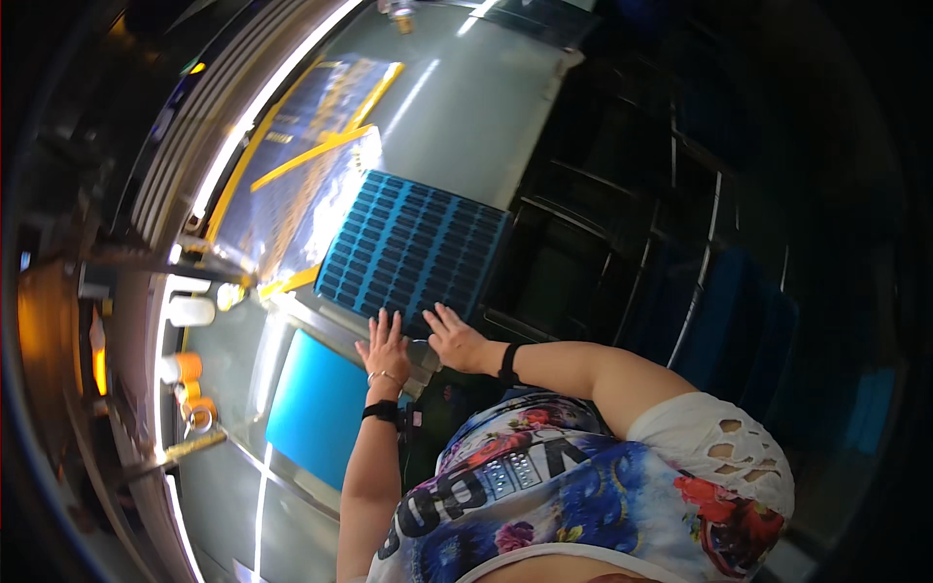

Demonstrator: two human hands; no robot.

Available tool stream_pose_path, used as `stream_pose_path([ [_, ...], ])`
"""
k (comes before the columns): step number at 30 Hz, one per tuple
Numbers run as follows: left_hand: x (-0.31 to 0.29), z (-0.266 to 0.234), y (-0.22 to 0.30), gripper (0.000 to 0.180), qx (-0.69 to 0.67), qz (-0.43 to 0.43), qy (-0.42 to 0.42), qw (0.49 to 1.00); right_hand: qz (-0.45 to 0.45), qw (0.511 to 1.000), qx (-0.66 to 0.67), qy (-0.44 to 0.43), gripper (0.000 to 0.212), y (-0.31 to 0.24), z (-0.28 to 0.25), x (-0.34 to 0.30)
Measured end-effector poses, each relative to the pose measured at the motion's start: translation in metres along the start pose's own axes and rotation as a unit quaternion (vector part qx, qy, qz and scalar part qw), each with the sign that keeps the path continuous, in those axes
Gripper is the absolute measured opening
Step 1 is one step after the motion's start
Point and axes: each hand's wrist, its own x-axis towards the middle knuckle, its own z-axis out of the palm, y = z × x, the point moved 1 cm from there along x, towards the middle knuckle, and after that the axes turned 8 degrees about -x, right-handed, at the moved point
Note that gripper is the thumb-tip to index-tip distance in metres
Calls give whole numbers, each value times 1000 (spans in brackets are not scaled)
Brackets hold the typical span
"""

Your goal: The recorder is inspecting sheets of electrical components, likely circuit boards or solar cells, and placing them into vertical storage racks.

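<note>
On the counter [466,117], the blue tray [420,255] is lying flat; your left hand [386,352] and right hand [457,340] are resting open-fingered at its near edge; it's looking stiff, fairly light, probably suiting a hold by opposite sides

A long, shiny grey table with blue things on it.
On the grey table [466,117] lies a flat blue tray [413,243] with many rows of small dark shapes. Right beside it are shiny blue sheets [292,131] with yellow edges, and they overlap. A plain bright blue sheet [321,408] lies on the other side. Some orange rolls [187,367] and a white thing [191,311], too blurry to name, sit by the back edge.
</note>
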Motion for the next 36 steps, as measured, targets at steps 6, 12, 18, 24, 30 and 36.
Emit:
stream_pose_path([
  [6, -2, -8, 2, 54, -28, 1, 4, 1000, 27, 999, 14, -32, 17, 5, 1, 4],
  [12, -8, 7, -19, 36, -148, 37, 119, 981, 214, 955, 194, -70, 6, 31, -58, 36],
  [18, 23, 8, 10, 82, 46, -6, 45, 998, 42, 991, 117, 57, 9, 41, -81, 65],
  [24, 32, -1, 36, 99, 20, -16, 60, 998, -61, 982, -25, 177, 4, 73, -235, 133],
  [30, 32, -2, 46, 100, -17, -82, 62, 995, -214, 962, -60, 158, 11, 52, -277, 115],
  [36, 31, 49, -16, 67, -47, 72, 271, 959, -26, 971, 212, 110, 12, 48, -266, 82],
])
